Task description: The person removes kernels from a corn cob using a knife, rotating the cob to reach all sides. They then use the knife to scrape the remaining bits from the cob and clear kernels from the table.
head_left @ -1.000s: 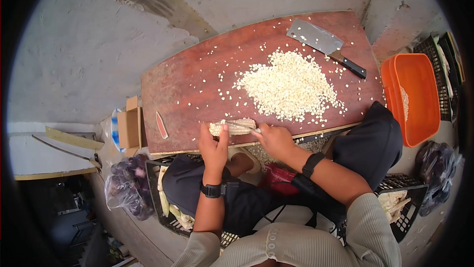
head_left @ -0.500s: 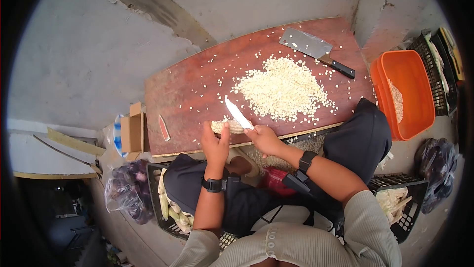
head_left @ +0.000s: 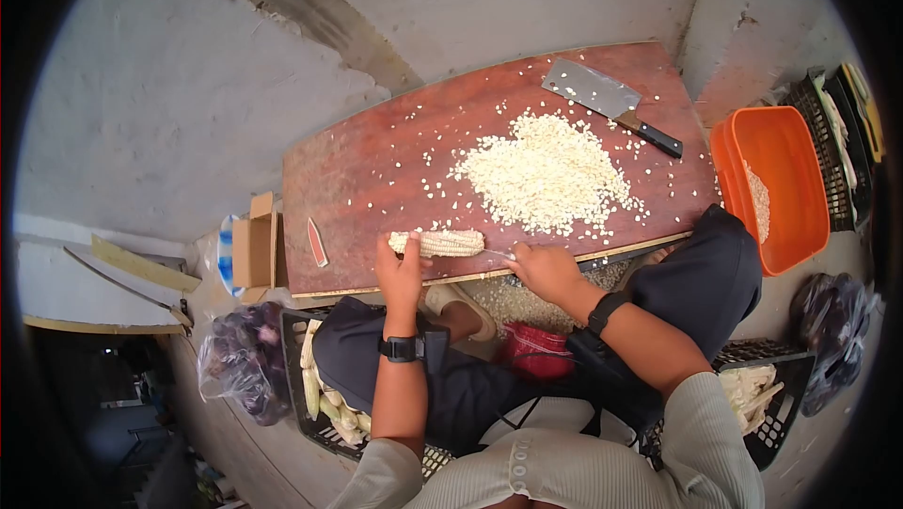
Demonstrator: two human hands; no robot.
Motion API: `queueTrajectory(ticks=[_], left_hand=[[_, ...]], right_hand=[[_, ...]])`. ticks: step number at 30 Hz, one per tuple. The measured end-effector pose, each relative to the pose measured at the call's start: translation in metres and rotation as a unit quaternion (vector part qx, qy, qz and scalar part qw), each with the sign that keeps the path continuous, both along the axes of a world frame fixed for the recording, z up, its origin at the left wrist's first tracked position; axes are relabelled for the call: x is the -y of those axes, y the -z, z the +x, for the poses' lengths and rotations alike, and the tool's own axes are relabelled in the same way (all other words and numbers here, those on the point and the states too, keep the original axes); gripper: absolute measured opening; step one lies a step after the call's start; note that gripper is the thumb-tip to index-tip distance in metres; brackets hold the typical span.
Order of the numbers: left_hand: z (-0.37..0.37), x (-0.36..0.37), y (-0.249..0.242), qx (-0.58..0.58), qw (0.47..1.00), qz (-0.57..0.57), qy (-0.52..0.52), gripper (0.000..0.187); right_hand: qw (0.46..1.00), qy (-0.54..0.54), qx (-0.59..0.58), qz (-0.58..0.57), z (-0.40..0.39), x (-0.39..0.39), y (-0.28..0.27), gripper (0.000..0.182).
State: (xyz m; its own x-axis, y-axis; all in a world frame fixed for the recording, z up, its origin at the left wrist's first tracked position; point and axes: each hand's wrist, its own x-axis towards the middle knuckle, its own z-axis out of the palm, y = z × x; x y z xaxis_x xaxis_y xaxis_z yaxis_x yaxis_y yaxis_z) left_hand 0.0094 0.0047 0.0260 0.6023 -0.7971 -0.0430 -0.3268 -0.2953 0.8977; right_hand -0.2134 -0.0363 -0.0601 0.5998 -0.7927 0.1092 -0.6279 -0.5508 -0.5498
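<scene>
One knife (head_left: 499,253) has just swung down from its raised slant above the corn cob (head_left: 451,244) to a low line near the cob's right end, so we see the kernel rows uncovered. The cob's long axis runs left to right at the near side of the table (head_left: 324,166); which end is the tip, we cannot tell. Our left hand (head_left: 402,272) clamps thumb and fingers on its left end; our right hand (head_left: 547,271) has fingers closed around the knife's handle

rough workroom, bare walls (head_left: 235,86), plastic crates (head_left: 776,401)
</scene>
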Motion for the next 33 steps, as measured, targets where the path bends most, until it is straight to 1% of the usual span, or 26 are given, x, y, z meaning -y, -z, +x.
queueTrajectory(ticks=[2,7,11,14,20,23,26,28,31,32,33], left_hand=[[0.001,0.002,0.001,-0.006,1.000,-0.005,0.007,0.030],[-0.001,0.006,-0.002,-0.017,1.000,-0.018,0.016,0.025],[-0.006,0.008,-0.004,0.034,0.999,-0.013,0.020,0.022],[-0.011,0.010,-0.003,0.046,0.999,-0.019,0.015,0.021],[-0.018,0.012,-0.009,0.066,0.997,-0.017,0.017,0.021],[-0.021,0.014,-0.010,0.087,0.996,-0.022,0.015,0.022],[-0.024,0.014,-0.009,0.122,0.992,-0.021,0.011,0.022],[-0.025,0.013,-0.009,0.133,0.991,-0.020,0.009,0.023],[-0.024,0.012,0.000,0.178,0.984,-0.016,0.011,0.022],[-0.022,0.013,0.005,0.209,0.977,-0.032,0.019,0.023],[-0.019,0.013,0.010,0.239,0.970,-0.049,0.027,0.023]], right_hand=[[0.999,0.000,-0.004,-0.033,-0.001,0.000,0.006,0.035],[0.999,0.013,-0.014,-0.026,0.001,0.001,0.001,0.034],[0.999,0.030,0.005,-0.030,0.007,0.000,0.002,0.032],[0.999,0.039,0.018,-0.009,0.013,-0.002,0.008,0.032],[0.996,0.069,0.016,0.056,0.025,-0.002,-0.001,0.034],[0.983,0.108,0.055,0.137,0.035,-0.007,-0.005,0.037],[0.956,0.143,0.125,0.225,0.043,-0.018,-0.010,0.040],[0.942,0.141,0.156,0.262,0.046,-0.018,-0.012,0.042],[0.917,0.140,0.189,0.321,0.049,-0.016,-0.014,0.042],[0.908,0.142,0.199,0.339,0.049,-0.015,-0.015,0.042],[0.875,0.146,0.201,0.415,0.047,-0.011,-0.023,0.043]])
